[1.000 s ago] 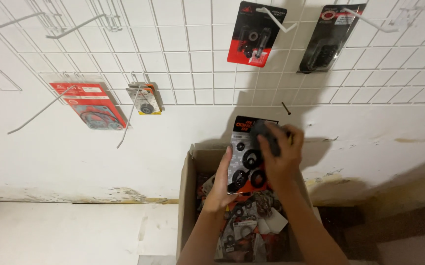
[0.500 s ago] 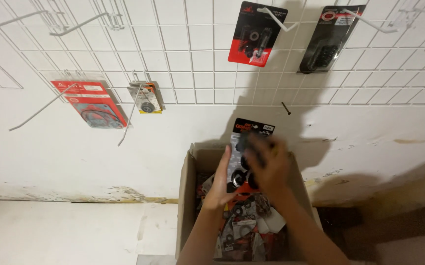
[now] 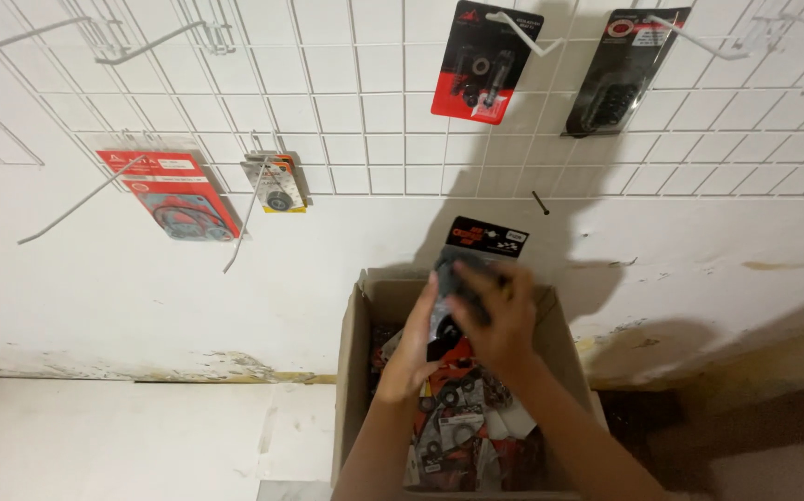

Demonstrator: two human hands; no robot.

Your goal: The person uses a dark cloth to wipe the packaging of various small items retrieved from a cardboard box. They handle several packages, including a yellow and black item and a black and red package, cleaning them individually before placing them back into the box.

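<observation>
Both hands [image 3: 476, 325] around upright black packet [image 3: 483, 243], long axis vertical.

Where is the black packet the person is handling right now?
In the head view, just right of centre, the black packet is held by both the left hand and right hand above the open cardboard box, below the wire grid.

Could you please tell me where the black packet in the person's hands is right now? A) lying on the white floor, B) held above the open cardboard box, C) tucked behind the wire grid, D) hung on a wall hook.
B: both the left hand and the right hand grip the black packet over the open cardboard box, below the wire grid and clear of its hooks.
</observation>
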